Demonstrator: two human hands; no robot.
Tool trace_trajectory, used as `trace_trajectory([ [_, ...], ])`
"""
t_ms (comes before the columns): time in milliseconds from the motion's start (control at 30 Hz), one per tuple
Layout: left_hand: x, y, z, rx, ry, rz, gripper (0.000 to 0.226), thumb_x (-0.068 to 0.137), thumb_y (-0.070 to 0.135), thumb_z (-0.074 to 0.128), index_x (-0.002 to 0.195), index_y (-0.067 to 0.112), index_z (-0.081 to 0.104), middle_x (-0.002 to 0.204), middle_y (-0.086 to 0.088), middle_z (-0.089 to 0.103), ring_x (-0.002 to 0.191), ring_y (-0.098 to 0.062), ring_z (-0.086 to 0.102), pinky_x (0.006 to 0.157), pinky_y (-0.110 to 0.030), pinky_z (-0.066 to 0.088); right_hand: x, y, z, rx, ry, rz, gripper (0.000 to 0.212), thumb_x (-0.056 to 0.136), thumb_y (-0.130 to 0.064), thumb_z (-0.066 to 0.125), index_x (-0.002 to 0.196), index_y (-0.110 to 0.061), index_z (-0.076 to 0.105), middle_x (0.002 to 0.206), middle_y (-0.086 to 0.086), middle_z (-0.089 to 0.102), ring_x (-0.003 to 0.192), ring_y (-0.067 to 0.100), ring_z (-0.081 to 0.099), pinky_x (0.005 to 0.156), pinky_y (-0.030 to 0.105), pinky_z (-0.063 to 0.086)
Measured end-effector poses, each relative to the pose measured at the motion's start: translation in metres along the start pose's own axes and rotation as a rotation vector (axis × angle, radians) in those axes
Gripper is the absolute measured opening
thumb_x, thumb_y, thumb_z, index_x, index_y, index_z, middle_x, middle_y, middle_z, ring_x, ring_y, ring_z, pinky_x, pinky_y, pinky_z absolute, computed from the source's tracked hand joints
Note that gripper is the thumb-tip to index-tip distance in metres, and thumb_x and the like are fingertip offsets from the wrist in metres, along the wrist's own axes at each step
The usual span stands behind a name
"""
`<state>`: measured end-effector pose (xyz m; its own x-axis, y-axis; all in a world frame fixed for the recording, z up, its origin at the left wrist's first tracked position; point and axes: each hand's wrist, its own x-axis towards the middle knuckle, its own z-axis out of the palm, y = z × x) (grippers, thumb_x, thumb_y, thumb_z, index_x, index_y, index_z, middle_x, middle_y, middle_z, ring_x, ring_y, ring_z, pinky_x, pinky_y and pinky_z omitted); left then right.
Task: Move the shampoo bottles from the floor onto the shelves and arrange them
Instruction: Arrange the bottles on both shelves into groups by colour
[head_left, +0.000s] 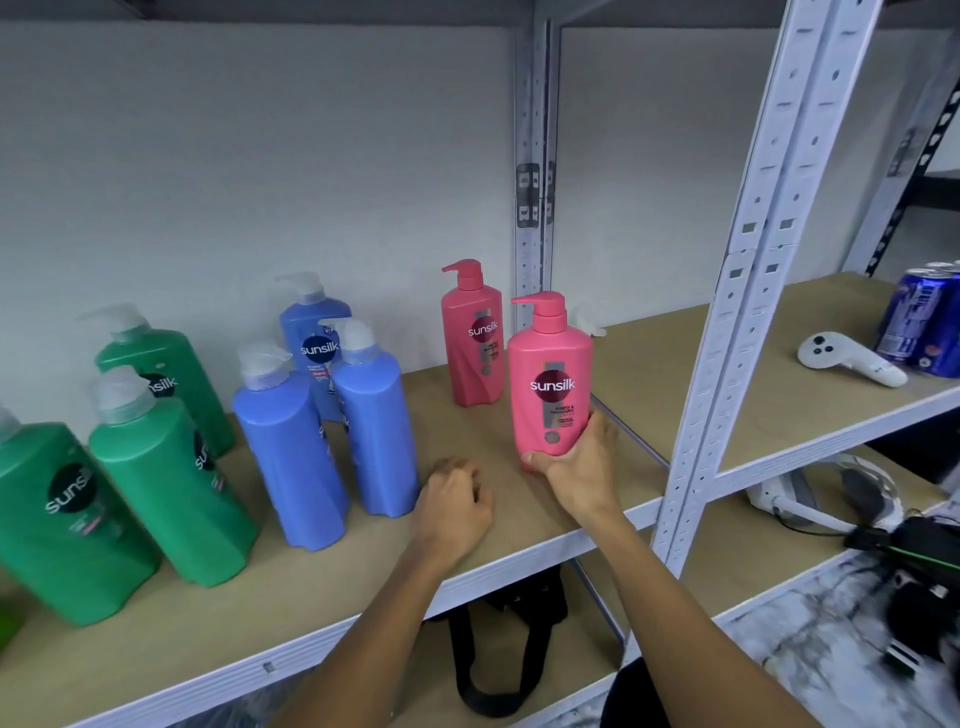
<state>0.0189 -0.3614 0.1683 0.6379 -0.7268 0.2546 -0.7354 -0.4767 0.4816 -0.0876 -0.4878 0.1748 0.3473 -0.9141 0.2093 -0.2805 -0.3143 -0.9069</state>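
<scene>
White slotted steel shelving with a tan board shelf (519, 540) fills the frame, against a pale wall. Nearest, at lower centre, the left hand (453, 506) rests on the board with its fingers loosely curled, holding nothing. Just right of it the right hand (574, 467) cups the base of a pink shampoo bottle (550, 384), thumb in front and fingers wrapped behind; whether the base already sits on the board is hard to tell, since the hand covers it.

The bottle looks like rigid, smooth plastic, probably weighty if full, and top-heavy with its pump, so a grip low on the waisted body suits it better than the pump neck.

Behind it stands a second pink bottle (472, 338). Blue bottles (374, 421) cluster at centre left and green bottles (171, 478) further left, the outermost cut off by the frame edge.

At right, a white controller (847, 358) and blue cans (919, 322) lie on the next bay. The floor is out of view, so any bottles left there cannot be counted.
</scene>
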Motion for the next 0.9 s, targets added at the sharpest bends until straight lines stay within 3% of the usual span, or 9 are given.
trace_trajectory([
  [67, 0.0, -0.001, 0.001, -0.014, 0.007, 0.011, 0.018, 0.085, 0.018, 0.051, 0.094, 0.007, 0.061, 0.103, -0.009, 0.06, 0.101, -0.029, 0.057, 0.084, -0.036, 0.046, 0.0, 0.007, -0.005, 0.131, -0.064, 0.027, 0.104, 0.06, -0.015, 0.086, 0.143, -0.026, 0.025, 0.133, 0.001, 0.052, 0.116, 0.017, 0.055, 0.101, 0.043, 0.046],
  [133, 0.001, -0.001, 0.002, -0.017, 0.011, 0.024, 0.018, 0.086, 0.018, 0.05, 0.094, 0.006, 0.061, 0.103, -0.009, 0.06, 0.102, -0.027, 0.056, 0.084, -0.036, 0.046, -0.004, 0.005, -0.009, 0.199, -0.106, 0.024, 0.112, 0.066, -0.012, 0.083, 0.149, -0.034, 0.011, 0.143, 0.0, 0.045, 0.124, 0.014, 0.051, 0.106, 0.041, 0.043],
  [200, 0.001, -0.001, 0.002, -0.011, 0.013, 0.034, 0.02, 0.087, 0.018, 0.05, 0.096, 0.006, 0.061, 0.105, -0.009, 0.06, 0.104, -0.027, 0.056, 0.085, -0.036, 0.045, -0.006, 0.002, -0.008, 0.151, -0.09, -0.033, 0.118, 0.055, -0.031, 0.087, 0.146, -0.039, 0.012, 0.142, -0.004, 0.037, 0.129, 0.015, 0.044, 0.106, 0.04, 0.042],
  [267, 0.0, -0.001, 0.002, 0.003, 0.015, 0.038, 0.02, 0.088, 0.019, 0.049, 0.097, 0.007, 0.061, 0.107, -0.01, 0.059, 0.105, -0.026, 0.055, 0.086, -0.036, 0.044, -0.008, -0.001, -0.005, 0.102, -0.066, -0.051, 0.121, 0.043, -0.045, 0.088, 0.142, -0.035, 0.02, 0.134, -0.006, 0.041, 0.124, 0.016, 0.045, 0.1, 0.038, 0.046],
  [367, -0.001, -0.001, 0.002, 0.023, 0.02, 0.047, 0.02, 0.089, 0.019, 0.048, 0.098, 0.007, 0.06, 0.107, -0.01, 0.059, 0.106, -0.026, 0.054, 0.086, -0.035, 0.042, -0.008, -0.003, -0.003, 0.055, -0.005, -0.015, 0.109, 0.041, -0.042, 0.09, 0.133, -0.024, 0.034, 0.124, -0.003, 0.054, 0.112, 0.018, 0.055, 0.091, 0.038, 0.052],
  [533, -0.001, 0.0, 0.001, 0.018, 0.018, 0.051, 0.02, 0.089, 0.018, 0.047, 0.099, 0.006, 0.06, 0.107, -0.01, 0.059, 0.107, -0.025, 0.053, 0.086, -0.035, 0.042, -0.012, -0.001, -0.007, 0.034, 0.027, -0.016, 0.07, 0.069, -0.016, 0.083, 0.129, -0.015, 0.046, 0.12, 0.002, 0.063, 0.103, 0.02, 0.062, 0.087, 0.027, 0.047],
  [900, -0.004, 0.002, -0.002, 0.012, 0.022, 0.049, 0.021, 0.089, 0.018, 0.047, 0.099, 0.006, 0.06, 0.106, -0.008, 0.06, 0.104, -0.025, 0.056, 0.084, -0.035, 0.044, -0.011, 0.0, -0.013, 0.054, -0.05, -0.012, 0.069, 0.077, -0.01, 0.076, 0.135, -0.017, 0.04, 0.126, 0.001, 0.061, 0.112, 0.019, 0.059, 0.094, 0.028, 0.045],
])
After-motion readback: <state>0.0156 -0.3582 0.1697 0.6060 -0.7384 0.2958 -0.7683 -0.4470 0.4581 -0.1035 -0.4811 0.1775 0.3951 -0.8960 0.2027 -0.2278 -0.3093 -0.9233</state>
